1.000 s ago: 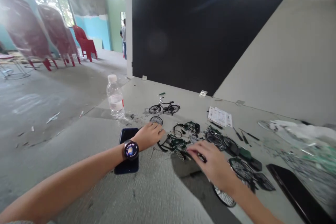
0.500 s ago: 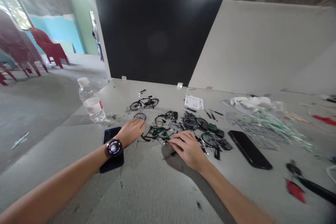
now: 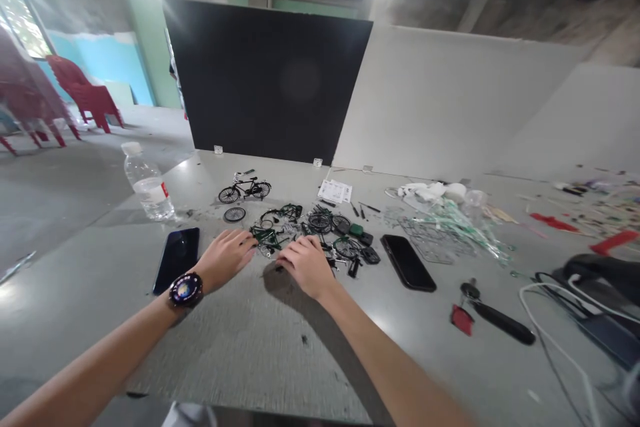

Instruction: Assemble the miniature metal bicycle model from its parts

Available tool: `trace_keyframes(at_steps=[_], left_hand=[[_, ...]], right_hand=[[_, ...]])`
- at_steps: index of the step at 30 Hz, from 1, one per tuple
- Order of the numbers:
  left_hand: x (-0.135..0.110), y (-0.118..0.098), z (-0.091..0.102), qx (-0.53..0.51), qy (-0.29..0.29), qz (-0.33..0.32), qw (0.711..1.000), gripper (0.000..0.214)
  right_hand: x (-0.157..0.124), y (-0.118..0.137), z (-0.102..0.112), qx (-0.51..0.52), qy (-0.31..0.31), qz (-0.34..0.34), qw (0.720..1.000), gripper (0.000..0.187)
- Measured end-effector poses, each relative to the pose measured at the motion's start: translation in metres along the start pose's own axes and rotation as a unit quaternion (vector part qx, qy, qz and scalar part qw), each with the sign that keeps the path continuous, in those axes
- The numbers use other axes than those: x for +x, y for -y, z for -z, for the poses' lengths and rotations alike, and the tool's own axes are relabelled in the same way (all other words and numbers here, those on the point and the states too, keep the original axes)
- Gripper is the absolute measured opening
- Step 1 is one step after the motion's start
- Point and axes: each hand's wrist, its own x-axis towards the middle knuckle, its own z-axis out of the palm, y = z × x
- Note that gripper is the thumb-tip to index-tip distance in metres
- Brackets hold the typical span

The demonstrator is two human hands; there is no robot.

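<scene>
Small black bicycle model (image 3: 245,189) stands whole-looking; dark green bicycle-shaped frame (image 3: 267,236) looks unfinished.
Green frame lies on the grey worktop (image 3: 225,353), just beyond and between the hands. Thin black spoked wheel (image 3: 235,214) sits apart near the model; jumbled black-and-green parts (image 3: 320,222) lie loose, so I'd say much is left. Left hand (image 3: 227,255) and right hand (image 3: 306,263): fingers bent, can't tell if pinching anything.
</scene>
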Motion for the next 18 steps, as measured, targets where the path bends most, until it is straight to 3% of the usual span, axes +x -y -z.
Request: trace_keyframes(at_steps=[8,18], left_hand=[[-0.001,0.000,-0.010,-0.038,-0.038,0.005,0.999,0.026],[-0.001,-0.002,-0.012,-0.040,-0.019,0.003,0.999,0.024]], right_hand=[[-0.004,-0.001,-0.004,-0.031,0.015,0.005,0.999,0.020],[-0.007,0.007,-0.006,0.007,0.034,0.015,0.999,0.027]])
